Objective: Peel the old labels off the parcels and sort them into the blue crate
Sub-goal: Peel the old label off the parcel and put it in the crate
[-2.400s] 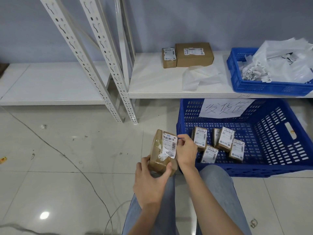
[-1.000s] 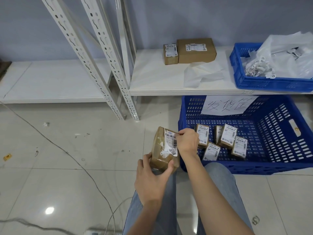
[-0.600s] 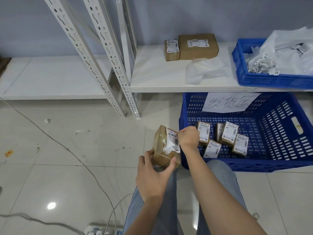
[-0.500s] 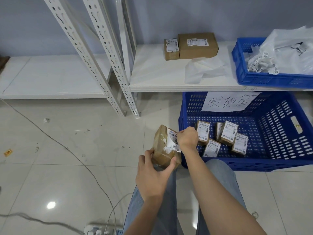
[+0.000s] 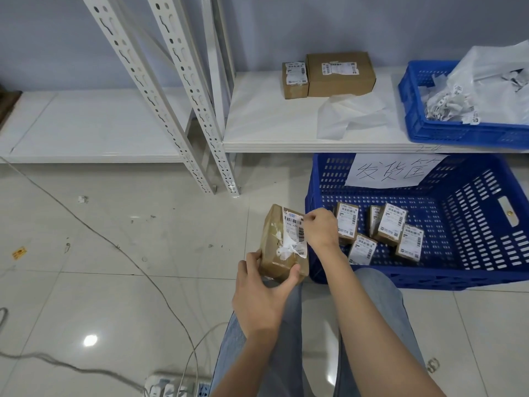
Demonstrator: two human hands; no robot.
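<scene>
Left hand (image 5: 259,293) gripped the brown parcel's (image 5: 279,253) near end, holding it upright over the person's knees. Right hand (image 5: 319,229) pinched the top right corner of its white label (image 5: 294,233), which was torn and partly lifted. Blue crate (image 5: 472,277) sat just right on the floor, five labelled parcels (image 5: 380,233) inside. Two more boxes (image 5: 329,74) stood on the far shelf (image 5: 257,121).

Brown parcel (image 5: 279,245) with a white, black-barcoded label (image 5: 294,229); blue slotted crate (image 5: 472,207) at right; white shelf (image 5: 266,121); pale glossy floor (image 5: 114,253).
</scene>
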